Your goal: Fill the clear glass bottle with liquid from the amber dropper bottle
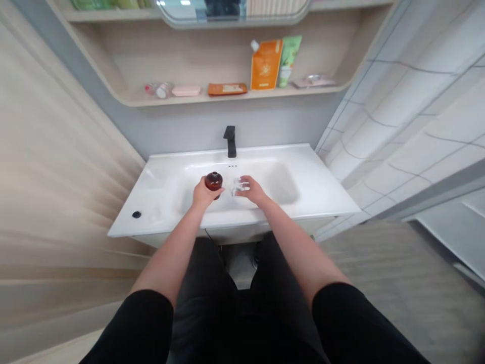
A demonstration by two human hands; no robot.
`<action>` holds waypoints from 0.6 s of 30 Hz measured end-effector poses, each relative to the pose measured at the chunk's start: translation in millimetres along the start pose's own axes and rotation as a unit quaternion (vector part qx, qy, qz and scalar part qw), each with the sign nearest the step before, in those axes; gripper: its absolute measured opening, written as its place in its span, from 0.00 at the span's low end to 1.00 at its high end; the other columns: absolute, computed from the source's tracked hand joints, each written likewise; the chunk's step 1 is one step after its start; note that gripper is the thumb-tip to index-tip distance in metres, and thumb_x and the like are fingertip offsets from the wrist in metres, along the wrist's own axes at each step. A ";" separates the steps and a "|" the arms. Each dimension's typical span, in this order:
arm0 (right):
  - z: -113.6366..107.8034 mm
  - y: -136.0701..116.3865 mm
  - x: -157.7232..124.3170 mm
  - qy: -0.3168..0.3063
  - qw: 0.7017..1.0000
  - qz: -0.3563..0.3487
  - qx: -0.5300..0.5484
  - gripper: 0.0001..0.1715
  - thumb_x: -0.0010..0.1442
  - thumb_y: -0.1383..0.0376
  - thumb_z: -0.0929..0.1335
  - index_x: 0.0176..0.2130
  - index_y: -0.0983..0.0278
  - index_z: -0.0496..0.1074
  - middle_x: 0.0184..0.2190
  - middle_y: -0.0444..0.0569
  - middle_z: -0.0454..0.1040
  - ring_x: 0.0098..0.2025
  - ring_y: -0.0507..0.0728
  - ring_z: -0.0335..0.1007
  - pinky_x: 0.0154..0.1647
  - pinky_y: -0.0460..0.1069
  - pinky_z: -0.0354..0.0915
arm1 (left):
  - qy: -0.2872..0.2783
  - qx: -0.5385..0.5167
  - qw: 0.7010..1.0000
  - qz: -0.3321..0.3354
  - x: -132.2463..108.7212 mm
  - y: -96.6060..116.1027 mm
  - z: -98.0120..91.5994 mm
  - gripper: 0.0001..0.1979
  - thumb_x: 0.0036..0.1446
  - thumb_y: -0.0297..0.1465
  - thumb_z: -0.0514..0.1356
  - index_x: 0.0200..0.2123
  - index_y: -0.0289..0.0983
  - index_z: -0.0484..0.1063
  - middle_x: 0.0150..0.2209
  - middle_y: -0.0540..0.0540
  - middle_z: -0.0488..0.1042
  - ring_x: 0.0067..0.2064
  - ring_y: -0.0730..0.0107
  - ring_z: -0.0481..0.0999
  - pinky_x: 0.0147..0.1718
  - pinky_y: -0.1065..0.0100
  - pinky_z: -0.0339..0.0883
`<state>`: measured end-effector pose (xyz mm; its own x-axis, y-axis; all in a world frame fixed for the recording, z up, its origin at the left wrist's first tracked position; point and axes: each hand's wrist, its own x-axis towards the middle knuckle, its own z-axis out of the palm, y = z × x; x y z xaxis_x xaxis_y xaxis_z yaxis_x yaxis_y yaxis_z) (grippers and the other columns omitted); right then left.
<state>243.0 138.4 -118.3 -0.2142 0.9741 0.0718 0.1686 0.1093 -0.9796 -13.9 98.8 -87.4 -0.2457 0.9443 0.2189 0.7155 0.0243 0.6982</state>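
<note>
Over the white sink basin (286, 183), my left hand (203, 194) is wrapped round a dark brown bottle (214, 182) with an uncapped-looking, narrow neck. To its right, my right hand (253, 189) grips a small clear object, perhaps a glass or plastic cup (238, 187), by its side; blur hides its exact shape. The bottle and the clear cup are apart, with a small gap between them. A small round black piece (136, 215) lies on the left part of the countertop.
A black faucet (230, 141) stands behind the basin. Above it, a wall shelf (182, 101) carries an orange pouch (265, 65), a green tube (288, 60), a flat orange packet (227, 89) and a pink bar-shaped item (186, 91). A curtain (49, 151) hangs at the left; tiled wall (401, 126) is at the right.
</note>
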 end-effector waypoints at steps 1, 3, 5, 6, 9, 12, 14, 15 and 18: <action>3.3 2.5 1.2 0.002 1.000 0.003 0.002 0.49 0.40 0.58 0.86 0.59 0.57 0.74 0.58 0.55 0.79 0.53 0.64 0.79 0.62 0.68 0.80 | -0.009 0.003 1.000 0.006 -0.4 -0.3 0.5 0.36 0.51 0.43 0.82 0.59 0.42 0.75 0.56 0.38 0.86 0.58 0.46 0.86 0.60 0.54 0.77; 4.8 6.8 0.8 0.001 1.000 0.005 -0.004 0.47 0.41 0.57 0.86 0.58 0.57 0.75 0.58 0.55 0.80 0.53 0.64 0.80 0.61 0.68 0.80 | -0.027 0.009 0.999 0.023 -1.2 -0.6 1.3 0.37 0.51 0.43 0.82 0.60 0.43 0.75 0.56 0.39 0.86 0.59 0.46 0.86 0.60 0.54 0.77; 2.4 9.3 -1.0 -0.009 1.000 0.001 -0.014 0.46 0.41 0.58 0.86 0.57 0.56 0.76 0.57 0.55 0.80 0.52 0.64 0.80 0.61 0.67 0.80 | -0.045 0.015 0.998 0.042 -2.1 -0.5 2.3 0.37 0.51 0.43 0.82 0.61 0.43 0.75 0.57 0.39 0.86 0.59 0.46 0.86 0.59 0.54 0.77; 0.8 9.9 -1.9 -0.011 1.000 -0.002 -0.019 0.46 0.41 0.59 0.86 0.57 0.56 0.76 0.57 0.55 0.80 0.52 0.64 0.80 0.61 0.67 0.80 | -0.051 0.018 0.997 0.050 -2.5 -0.5 2.8 0.38 0.51 0.43 0.82 0.62 0.43 0.75 0.57 0.39 0.86 0.59 0.46 0.86 0.59 0.55 0.77; -2.1 10.0 -3.0 -0.011 0.999 -0.009 -0.036 0.45 0.41 0.62 0.86 0.58 0.56 0.76 0.56 0.54 0.81 0.52 0.64 0.80 0.62 0.67 0.79 | -0.058 0.029 0.996 0.069 -3.7 -0.9 4.3 0.39 0.51 0.43 0.82 0.63 0.43 0.75 0.57 0.39 0.86 0.59 0.45 0.86 0.58 0.55 0.77; -1.9 10.5 -2.4 -0.009 0.999 -0.018 -0.051 0.45 0.41 0.63 0.85 0.58 0.57 0.75 0.57 0.54 0.81 0.53 0.64 0.80 0.63 0.66 0.79 | -0.059 0.043 0.994 0.080 -5.0 -1.6 4.7 0.40 0.51 0.43 0.82 0.64 0.42 0.75 0.57 0.38 0.86 0.59 0.44 0.85 0.57 0.55 0.77; -1.2 11.7 -1.9 -0.012 0.998 -0.021 -0.053 0.45 0.41 0.64 0.84 0.57 0.57 0.75 0.57 0.54 0.82 0.53 0.64 0.80 0.63 0.65 0.78 | -0.060 0.055 0.993 0.080 -6.0 -1.4 4.5 0.39 0.52 0.43 0.81 0.65 0.43 0.74 0.59 0.38 0.85 0.60 0.43 0.85 0.58 0.54 0.76; -1.0 12.5 -1.7 -0.014 0.998 -0.021 -0.052 0.45 0.41 0.64 0.84 0.57 0.57 0.75 0.57 0.54 0.82 0.53 0.64 0.80 0.62 0.65 0.78 | -0.060 0.062 0.993 0.078 -6.6 -1.0 4.4 0.39 0.52 0.43 0.81 0.65 0.44 0.74 0.60 0.38 0.85 0.61 0.43 0.84 0.59 0.54 0.76; -0.8 14.1 -1.3 -0.020 0.998 -0.019 -0.051 0.45 0.40 0.63 0.85 0.56 0.57 0.75 0.58 0.54 0.82 0.53 0.65 0.80 0.61 0.65 0.79 | -0.062 0.085 0.992 0.072 -8.7 1.0 3.9 0.40 0.52 0.41 0.80 0.66 0.45 0.73 0.61 0.38 0.84 0.63 0.43 0.83 0.60 0.54 0.75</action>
<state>246.4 138.9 -132.1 -0.2607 0.9603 0.0996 0.2559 0.1682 -0.9520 -8.5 91.8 -91.3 -0.0573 0.9748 0.2156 0.8397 -0.0698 0.5385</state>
